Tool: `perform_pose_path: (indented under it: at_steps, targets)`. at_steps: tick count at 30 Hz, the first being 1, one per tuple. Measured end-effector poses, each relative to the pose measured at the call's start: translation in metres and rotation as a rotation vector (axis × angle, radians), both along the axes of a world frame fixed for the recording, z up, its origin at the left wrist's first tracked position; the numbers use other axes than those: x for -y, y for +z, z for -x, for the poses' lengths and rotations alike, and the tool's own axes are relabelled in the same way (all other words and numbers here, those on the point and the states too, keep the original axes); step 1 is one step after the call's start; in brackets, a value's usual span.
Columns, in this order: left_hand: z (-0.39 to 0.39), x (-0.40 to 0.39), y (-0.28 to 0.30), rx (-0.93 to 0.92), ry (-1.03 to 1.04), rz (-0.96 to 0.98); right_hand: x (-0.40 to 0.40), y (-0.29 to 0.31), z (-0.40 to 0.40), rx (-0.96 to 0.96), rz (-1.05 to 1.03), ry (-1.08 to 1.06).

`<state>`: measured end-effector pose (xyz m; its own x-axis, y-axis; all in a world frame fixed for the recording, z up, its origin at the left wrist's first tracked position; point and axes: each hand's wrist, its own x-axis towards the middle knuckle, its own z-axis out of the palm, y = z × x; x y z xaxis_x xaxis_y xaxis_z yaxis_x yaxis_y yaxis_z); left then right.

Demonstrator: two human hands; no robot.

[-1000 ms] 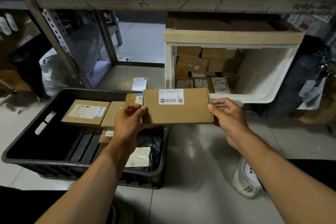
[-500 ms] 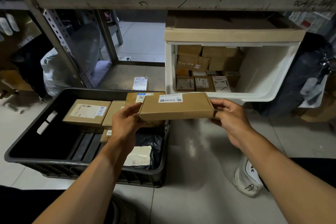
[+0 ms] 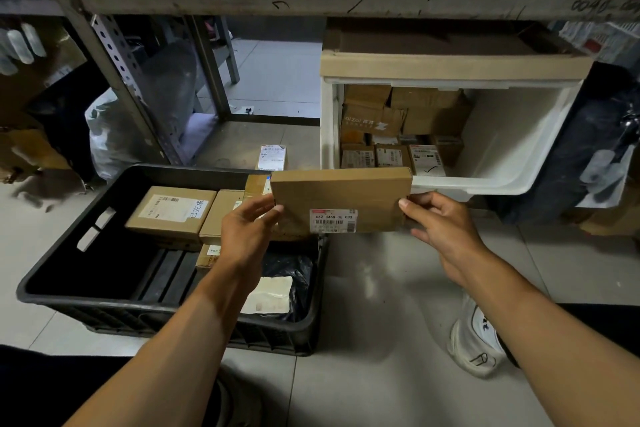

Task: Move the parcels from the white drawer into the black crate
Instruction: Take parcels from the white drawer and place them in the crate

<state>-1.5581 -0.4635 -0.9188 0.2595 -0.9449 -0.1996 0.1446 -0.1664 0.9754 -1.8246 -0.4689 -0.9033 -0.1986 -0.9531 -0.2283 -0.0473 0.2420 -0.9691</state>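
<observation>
Step in hand: carry, mid-transfer. Flat cardboard parcel (image 3: 341, 199) held edge-on between left hand (image 3: 247, 232) and right hand (image 3: 438, 222), each grip pinching one short end, barcode label facing the camera; parcel over the right rim of the black crate (image 3: 52, 274), in front of the white drawer (image 3: 502, 135). Next move judged: shift left, lower flat onto open crate floor, release both ends. Counted: about five parcels in crate, one black bag; at least eight still in drawer, rear ones indistinct.
</observation>
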Motion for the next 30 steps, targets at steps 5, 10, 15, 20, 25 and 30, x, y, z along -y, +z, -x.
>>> perform_pose_path:
  at_steps: [5, 10, 15, 20, 25, 30]
  targets:
    - [-0.001, -0.003, 0.0, -0.002, 0.032, -0.003, 0.004, -0.001, -0.009, 0.004, -0.044, -0.035]
    - [-0.01, -0.008, 0.0, 0.047, 0.051, -0.017, 0.005, -0.002, -0.025, -0.008, -0.069, 0.013]
    - [-0.026, -0.01, -0.011, 0.11, 0.098, -0.066, 0.009, -0.008, -0.044, -0.047, -0.091, 0.019]
    - [-0.048, -0.012, -0.023, 0.142, 0.172, -0.133, 0.015, -0.02, -0.069, -0.117, -0.124, 0.032]
    - [-0.081, -0.012, -0.023, 0.189, 0.237, -0.117, 0.029, -0.032, -0.112, -0.144, -0.144, 0.088]
    - [-0.129, 0.002, -0.03, 0.207, 0.349, -0.13, 0.046, -0.042, -0.169, -0.128, -0.152, 0.174]
